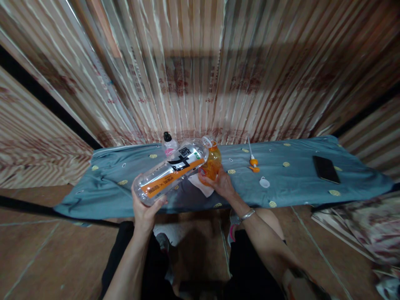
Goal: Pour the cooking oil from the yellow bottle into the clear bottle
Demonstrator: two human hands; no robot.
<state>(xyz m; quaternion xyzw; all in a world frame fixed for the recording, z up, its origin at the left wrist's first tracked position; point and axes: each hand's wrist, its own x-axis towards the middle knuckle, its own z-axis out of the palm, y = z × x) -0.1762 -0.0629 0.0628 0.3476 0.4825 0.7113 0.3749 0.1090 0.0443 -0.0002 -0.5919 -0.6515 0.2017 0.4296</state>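
My left hand (145, 206) is closed around the base of a large clear plastic bottle (173, 171) with an orange and white label. The bottle is tilted, its open mouth resting at the top of a small orange bottle (211, 163). My right hand (220, 183) grips the lower part of that orange bottle, which stands on a white cloth (201, 186) on the blue-grey covered table (290, 183). A silver bracelet sits on my right wrist.
A small pink bottle with a black cap (169, 145) stands behind the clear one. An orange pump head with a white tube (253, 161) and a white cap (264, 182) lie to the right. A black phone (326, 168) rests at far right. Striped curtains hang behind.
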